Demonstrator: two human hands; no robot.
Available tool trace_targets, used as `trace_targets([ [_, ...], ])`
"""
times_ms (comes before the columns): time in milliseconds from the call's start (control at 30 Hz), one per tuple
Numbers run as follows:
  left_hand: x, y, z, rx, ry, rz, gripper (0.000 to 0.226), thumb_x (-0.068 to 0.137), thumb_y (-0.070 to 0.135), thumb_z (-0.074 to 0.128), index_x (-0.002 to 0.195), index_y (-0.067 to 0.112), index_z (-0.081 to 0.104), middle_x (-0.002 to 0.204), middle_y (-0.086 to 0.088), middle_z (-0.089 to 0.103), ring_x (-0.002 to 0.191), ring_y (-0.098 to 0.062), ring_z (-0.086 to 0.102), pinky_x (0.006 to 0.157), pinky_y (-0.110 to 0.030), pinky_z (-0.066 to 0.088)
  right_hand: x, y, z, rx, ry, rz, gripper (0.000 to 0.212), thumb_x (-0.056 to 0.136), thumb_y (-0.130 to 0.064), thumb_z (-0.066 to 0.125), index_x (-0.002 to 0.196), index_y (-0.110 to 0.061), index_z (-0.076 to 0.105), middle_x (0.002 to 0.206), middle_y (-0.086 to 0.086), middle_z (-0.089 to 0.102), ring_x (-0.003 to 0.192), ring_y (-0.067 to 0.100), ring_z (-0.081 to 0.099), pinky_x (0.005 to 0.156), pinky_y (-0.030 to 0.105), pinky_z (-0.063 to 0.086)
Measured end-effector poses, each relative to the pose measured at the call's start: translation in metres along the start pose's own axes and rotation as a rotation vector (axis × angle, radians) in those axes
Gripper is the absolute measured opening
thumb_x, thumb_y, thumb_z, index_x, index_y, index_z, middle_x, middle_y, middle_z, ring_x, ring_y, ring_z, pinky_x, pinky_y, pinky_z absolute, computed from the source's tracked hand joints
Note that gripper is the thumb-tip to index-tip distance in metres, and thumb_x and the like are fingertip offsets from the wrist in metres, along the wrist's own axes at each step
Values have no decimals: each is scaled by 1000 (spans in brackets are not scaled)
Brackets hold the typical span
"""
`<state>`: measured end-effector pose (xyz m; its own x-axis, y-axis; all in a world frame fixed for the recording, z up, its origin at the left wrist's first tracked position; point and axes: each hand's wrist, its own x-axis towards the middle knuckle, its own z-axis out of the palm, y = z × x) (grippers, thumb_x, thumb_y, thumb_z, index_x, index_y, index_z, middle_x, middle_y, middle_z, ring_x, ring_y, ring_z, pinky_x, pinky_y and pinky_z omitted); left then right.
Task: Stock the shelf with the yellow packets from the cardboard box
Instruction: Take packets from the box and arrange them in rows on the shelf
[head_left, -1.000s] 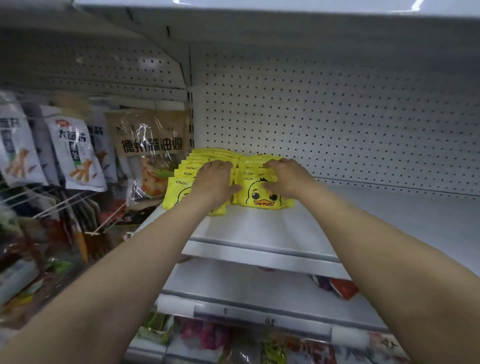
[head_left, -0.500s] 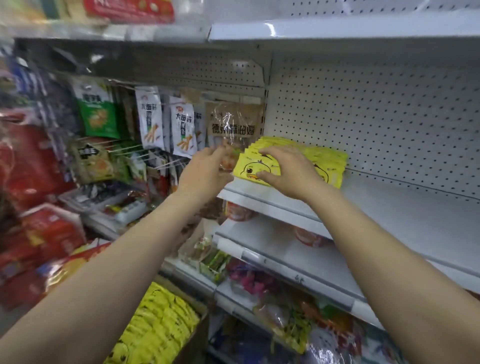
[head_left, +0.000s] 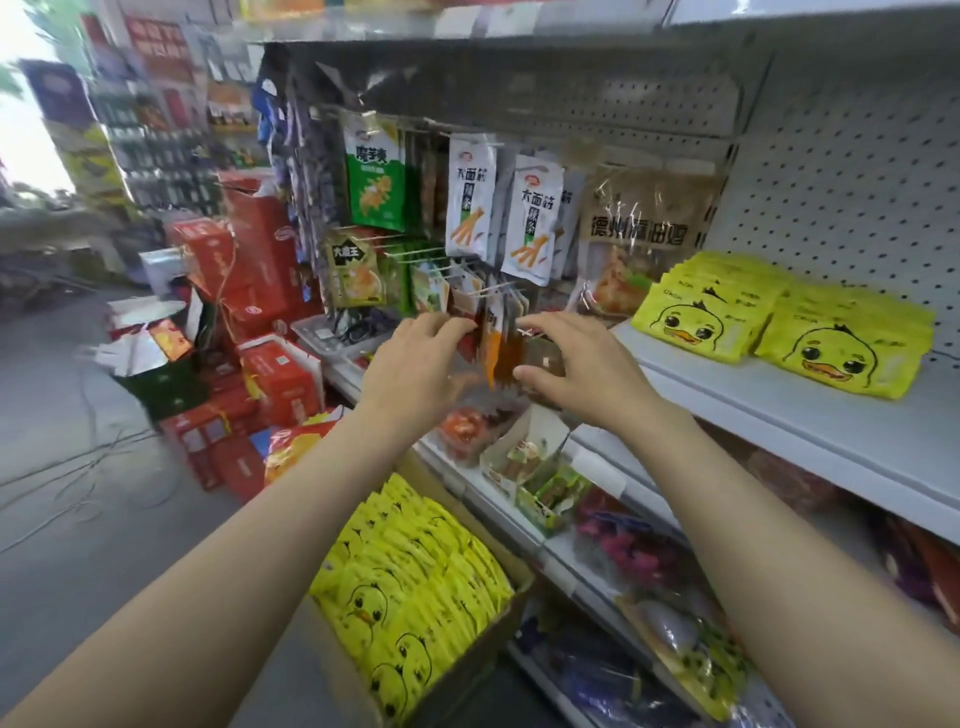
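Observation:
Two stacks of yellow duck-face packets (head_left: 789, 322) lie on the white shelf (head_left: 779, 415) at the right, against the pegboard back. More yellow packets (head_left: 410, 587) fill the open cardboard box (head_left: 498, 639) on the floor below. My left hand (head_left: 415, 364) and my right hand (head_left: 576, 369) hover in mid-air left of the shelf, in front of small hanging snack bags. Both hands hold nothing, fingers apart and slightly curled. Neither touches the yellow stacks.
Snack bags hang on pegs (head_left: 478, 202) left of the shelf. Red cartons (head_left: 260, 291) are piled on the floor at the left. Lower shelves (head_left: 587, 551) carry assorted snack packs. An aisle floor (head_left: 78, 467) opens to the left.
Both hands have let go of the yellow stacks and drawn back to the left. My view has swung left and down, so the box on the floor shows.

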<state>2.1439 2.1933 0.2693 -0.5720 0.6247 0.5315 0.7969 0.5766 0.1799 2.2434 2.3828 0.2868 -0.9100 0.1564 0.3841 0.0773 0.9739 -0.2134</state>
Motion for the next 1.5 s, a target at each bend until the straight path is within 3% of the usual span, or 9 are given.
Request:
trace_targets([
  [167,-3,-78,25,5,-63,-42,54,84,32,70,132,15,53,129,-11,55,118,-32,50,98,-41,39,50,-27,63,14,-103,9,56,92,-51,60,143,-34,42,148,-8,44,137,19,36,110,40,37],
  [267,3,-133,54,1,-119,-57,54,82,35,71,130,18,53,125,-8,56,114,-32,51,93,-43,46,83,-36,109,15,-193,66,56,93,-50,59,144,-36,41,148,-8,43,137,20,37,106,41,38],
  [533,11,-253,161,-54,-444,-89,50,86,35,64,132,24,50,127,-8,55,114,-33,52,89,-45,49,139,-33,253,60,-439,279,59,88,-46,66,142,-31,47,142,1,51,129,27,46,102,41,44],
  [633,-2,-281,205,-80,-635,-88,64,83,40,69,139,21,43,129,-11,52,116,-35,50,90,-45,46,135,-29,309,116,-522,358,57,84,-49,69,135,-28,54,137,4,57,125,28,52,99,44,47],
  [967,-86,-338,317,-249,-1237,-191,59,84,44,69,137,28,48,127,-11,57,119,-31,52,96,-41,45,66,-31,456,283,-983,614,61,83,-47,73,138,-30,51,143,7,52,132,29,48,99,37,44],
  [1067,-118,-350,339,-279,-1388,-190,55,83,42,71,134,28,53,130,-7,59,121,-27,52,97,-38,45,38,-38,487,391,-1075,726,58,82,-43,76,134,-29,55,138,9,56,121,28,57,96,36,48],
  [1267,-160,-356,378,-345,-1646,-137,57,82,50,68,133,30,55,137,-6,53,129,-30,45,107,-45,37,3,-39,537,564,-1106,888,54,85,-33,76,134,-20,57,139,10,56,128,24,53,98,31,44],
  [1400,-170,-361,395,-382,-1691,-113,52,84,54,64,130,31,57,138,-3,51,128,-29,44,103,-41,37,-6,-40,568,499,-1105,887,64,82,-36,78,140,-20,53,144,7,52,132,26,49,105,34,42],
  [1500,-170,-364,401,-380,-1717,-77,53,86,53,61,133,29,56,142,-4,48,130,-28,42,108,-45,35,-11,-44,585,456,-1090,875,65,79,-38,80,137,-19,55,137,6,58,125,27,54,101,36,45],
])
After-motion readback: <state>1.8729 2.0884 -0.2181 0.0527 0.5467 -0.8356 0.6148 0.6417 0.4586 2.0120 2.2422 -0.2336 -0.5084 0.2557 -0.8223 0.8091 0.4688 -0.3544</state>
